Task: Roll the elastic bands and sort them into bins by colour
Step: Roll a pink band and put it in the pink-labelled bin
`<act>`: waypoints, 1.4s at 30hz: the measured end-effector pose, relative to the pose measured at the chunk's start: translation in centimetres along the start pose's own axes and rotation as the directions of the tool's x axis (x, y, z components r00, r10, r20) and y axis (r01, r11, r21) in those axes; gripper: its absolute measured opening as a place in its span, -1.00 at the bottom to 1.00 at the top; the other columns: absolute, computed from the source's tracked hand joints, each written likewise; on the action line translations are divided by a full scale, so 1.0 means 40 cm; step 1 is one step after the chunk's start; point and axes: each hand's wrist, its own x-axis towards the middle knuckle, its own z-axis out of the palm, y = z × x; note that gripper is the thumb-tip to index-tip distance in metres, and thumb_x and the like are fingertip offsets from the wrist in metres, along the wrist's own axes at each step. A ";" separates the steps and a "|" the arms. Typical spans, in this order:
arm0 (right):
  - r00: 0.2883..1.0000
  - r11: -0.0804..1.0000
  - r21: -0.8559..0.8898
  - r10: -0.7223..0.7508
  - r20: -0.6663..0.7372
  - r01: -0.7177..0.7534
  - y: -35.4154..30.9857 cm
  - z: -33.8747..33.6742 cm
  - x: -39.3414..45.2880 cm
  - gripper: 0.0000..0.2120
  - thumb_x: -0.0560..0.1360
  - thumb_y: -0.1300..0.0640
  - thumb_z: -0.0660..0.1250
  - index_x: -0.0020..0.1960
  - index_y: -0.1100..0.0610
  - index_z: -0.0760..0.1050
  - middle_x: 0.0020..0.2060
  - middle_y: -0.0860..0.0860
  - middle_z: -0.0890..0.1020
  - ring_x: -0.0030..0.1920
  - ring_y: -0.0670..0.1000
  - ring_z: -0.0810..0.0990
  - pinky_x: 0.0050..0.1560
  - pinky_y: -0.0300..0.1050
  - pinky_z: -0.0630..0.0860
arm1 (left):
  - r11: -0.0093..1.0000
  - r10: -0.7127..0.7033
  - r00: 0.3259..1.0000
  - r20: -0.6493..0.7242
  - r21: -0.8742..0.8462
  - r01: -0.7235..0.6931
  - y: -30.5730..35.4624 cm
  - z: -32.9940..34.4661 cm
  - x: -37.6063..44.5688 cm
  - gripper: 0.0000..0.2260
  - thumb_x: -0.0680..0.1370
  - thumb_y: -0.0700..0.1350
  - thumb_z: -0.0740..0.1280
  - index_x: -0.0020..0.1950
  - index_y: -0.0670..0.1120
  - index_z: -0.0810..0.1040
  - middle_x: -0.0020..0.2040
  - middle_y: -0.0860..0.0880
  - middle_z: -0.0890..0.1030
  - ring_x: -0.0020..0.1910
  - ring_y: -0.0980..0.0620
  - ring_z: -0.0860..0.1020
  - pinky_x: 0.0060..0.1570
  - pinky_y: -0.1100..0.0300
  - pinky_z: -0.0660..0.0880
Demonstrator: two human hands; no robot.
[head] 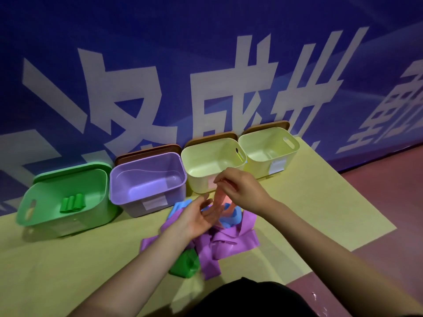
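A person sits over a yellow mat spread on the floor, both bare arms reaching forward. The right hand is raised, its thumb and fingers pinching the top end of a pink elastic band. The band hangs almost straight down from that grip, its long axis near vertical and leaning slightly to the right at the bottom, where it runs into the pile below. The left hand is just beside the band on its left, palm turned up, fingers straight and relaxed, released and grasping nothing; its fingertips reach the hanging strip, though whether they touch it is unclear.

Under the hands lies a loose heap: purple bands spread widest, a blue band at the far side, a green band at the near edge.

Four open bins stand in a row along the far edge of the mat, against a blue wall with large white characters. From left: a green bin holding rolled green bands, a purple bin, and two pale yellow bins. Lids lean behind them.
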 end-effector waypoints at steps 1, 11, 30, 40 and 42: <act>1.000 1.000 0.023 0.009 -0.022 -0.008 0.012 -0.003 -0.004 -0.84 0.50 0.23 0.24 -0.01 0.21 0.58 -0.16 -0.02 0.60 -0.14 -0.14 0.52 -0.10 -0.35 0.39 | 0.999 -0.026 0.999 -0.020 -0.031 0.026 -0.012 0.001 0.010 -0.86 0.59 -0.15 0.27 -0.12 -0.18 0.42 -0.36 -0.24 0.63 -0.46 -0.12 0.63 -0.49 0.16 0.57; 0.989 0.951 0.277 0.147 -0.012 -0.138 0.099 -0.054 -0.027 -0.75 0.55 0.37 0.16 0.08 0.18 0.55 -0.12 -0.04 0.62 -0.12 -0.06 0.56 -0.09 -0.32 0.43 | 0.994 0.078 0.995 -0.066 -0.067 -0.082 0.030 0.078 0.113 -0.89 0.58 -0.26 0.25 -0.11 -0.23 0.53 -0.35 -0.16 0.66 -0.43 -0.05 0.65 -0.29 0.12 0.60; 0.529 0.517 0.206 0.620 0.579 -0.831 0.308 -0.052 -0.114 -0.86 0.58 0.15 0.24 0.00 0.19 0.53 -0.34 0.03 0.50 -0.47 -0.09 0.41 -0.51 -0.30 0.31 | 0.984 0.174 0.978 -0.113 -0.024 -0.178 0.021 0.108 0.125 -0.68 0.39 -0.37 0.02 -0.07 -0.19 0.52 -0.38 -0.10 0.44 -0.44 -0.02 0.49 -0.31 0.20 0.56; 0.568 0.592 0.144 0.633 0.526 -0.793 0.410 0.158 -0.017 -0.38 0.40 -0.02 0.50 0.36 0.11 0.32 -0.01 0.11 0.60 -0.15 0.03 0.57 -0.31 -0.22 0.46 | 0.985 0.170 0.970 -0.172 0.035 -0.167 -0.006 0.073 0.093 -0.80 0.58 -0.30 0.13 0.00 -0.18 0.55 -0.43 -0.06 0.52 -0.53 0.06 0.50 -0.52 0.27 0.45; 0.555 0.737 -0.066 0.561 0.615 -0.672 0.419 0.209 -0.016 -0.41 0.42 -0.06 0.47 0.36 0.14 0.40 0.18 0.11 0.57 0.03 0.04 0.55 -0.11 -0.22 0.44 | 0.981 0.191 0.958 -0.216 0.059 -0.182 -0.003 0.040 0.111 -0.81 0.59 -0.28 0.16 0.11 -0.14 0.52 -0.32 -0.06 0.49 -0.50 0.06 0.53 -0.48 0.29 0.49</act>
